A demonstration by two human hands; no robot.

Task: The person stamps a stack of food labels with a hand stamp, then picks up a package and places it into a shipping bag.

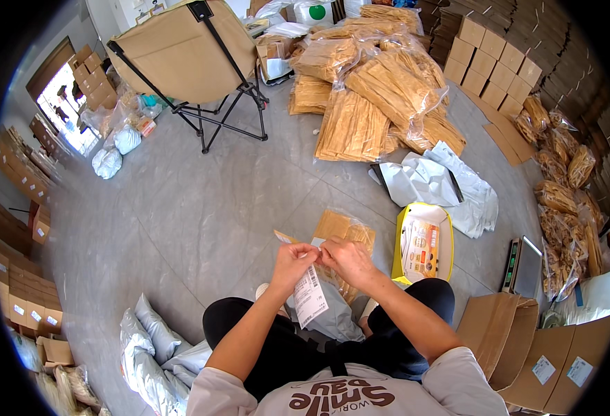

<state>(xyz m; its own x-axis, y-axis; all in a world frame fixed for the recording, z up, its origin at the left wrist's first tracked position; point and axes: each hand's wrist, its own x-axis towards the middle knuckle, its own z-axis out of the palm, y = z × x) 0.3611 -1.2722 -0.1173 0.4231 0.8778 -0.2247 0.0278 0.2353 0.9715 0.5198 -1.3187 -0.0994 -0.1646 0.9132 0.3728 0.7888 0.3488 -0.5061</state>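
My left hand [296,265] is closed in a pinch on a white printed shipping label [310,301], which hangs down below the fingers. My right hand [347,263] is pinched against the left fingertips at the label's top edge; the exact grip there is partly hidden. Beneath the hands, between my legs, lies a grey plastic mailer bag [338,320]. A clear bag of flat tan-brown sticks [352,231] lies on the floor just beyond my right hand, partly covered by it.
A yellow-rimmed box [446,244] with printed cards stands to the right, near grey mailers [473,201]. Bagged brown sticks [360,114] are heaped ahead. A folding chair [180,59] stands far left; filled grey mailers [153,353] lie near left, open cartons [502,333] near right.
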